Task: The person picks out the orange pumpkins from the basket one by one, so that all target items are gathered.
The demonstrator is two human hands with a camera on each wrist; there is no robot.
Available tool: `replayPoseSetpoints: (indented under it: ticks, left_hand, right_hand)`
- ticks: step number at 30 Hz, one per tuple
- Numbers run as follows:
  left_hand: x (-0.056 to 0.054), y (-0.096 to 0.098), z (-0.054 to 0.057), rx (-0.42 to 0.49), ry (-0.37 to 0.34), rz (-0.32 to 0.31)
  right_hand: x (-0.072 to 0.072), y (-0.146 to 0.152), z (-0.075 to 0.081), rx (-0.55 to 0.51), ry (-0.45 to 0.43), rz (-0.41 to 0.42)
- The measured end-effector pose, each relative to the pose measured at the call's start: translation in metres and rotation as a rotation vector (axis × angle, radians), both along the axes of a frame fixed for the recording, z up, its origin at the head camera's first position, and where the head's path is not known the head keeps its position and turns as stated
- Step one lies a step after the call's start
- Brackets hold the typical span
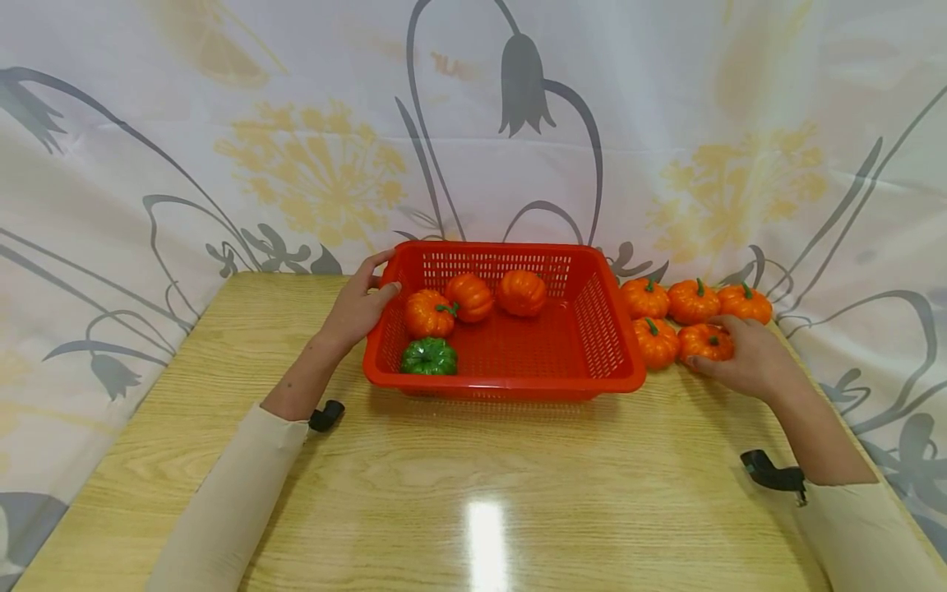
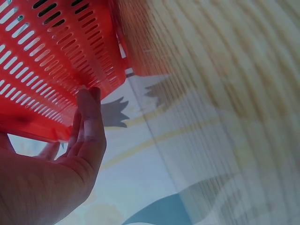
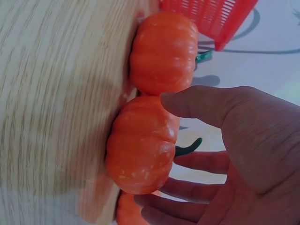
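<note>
Basket: a red rectangular plastic basket with slotted walls [image 1: 503,384], standing upright on the pale wood-grain bench [image 1: 533,469].
Left hand: the left hand [image 1: 361,306] grips the basket's left end, thumb at the rim, fingers against the outside of the wall.
Right hand: the right hand [image 1: 750,353] is spread around a ribbed orange toy pumpkin with a green stem [image 1: 706,344]; whether every finger touches cannot be told.
Reached-for pumpkin: on the bench, right-hand one of the near row, right of the basket.
Near-row neighbour: a matching orange pumpkin [image 1: 656,345], between it and the basket.
Back row: three more orange pumpkins [image 1: 693,301], side by side behind these two.
Inside basket: three glossy orange pumpkins [image 1: 469,298] toward the left and back; one ribbed green piece [image 1: 429,357] in the near left corner.
Backdrop: a white cloth with grey and yellow flowers [image 1: 473,189].
</note>
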State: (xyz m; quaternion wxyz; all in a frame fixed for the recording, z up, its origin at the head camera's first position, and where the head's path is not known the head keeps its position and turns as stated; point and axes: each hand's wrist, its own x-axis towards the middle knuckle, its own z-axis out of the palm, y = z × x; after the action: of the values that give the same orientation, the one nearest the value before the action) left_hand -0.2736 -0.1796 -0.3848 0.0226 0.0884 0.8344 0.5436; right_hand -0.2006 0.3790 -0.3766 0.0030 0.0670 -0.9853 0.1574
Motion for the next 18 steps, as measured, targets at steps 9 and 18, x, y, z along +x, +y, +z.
replayPoseSetpoints:
  ticks: [9, 18]
  left_hand:
    - [-0.001, -0.001, -0.002, 0.009, -0.004, 0.0]
    - [-0.002, 0.0, -0.002, 0.028, -0.005, 0.001]
  right_hand:
    - [0.002, -0.006, 0.006, 0.014, 0.036, 0.015]
    - [0.011, -0.023, 0.016, -0.007, 0.145, 0.035]
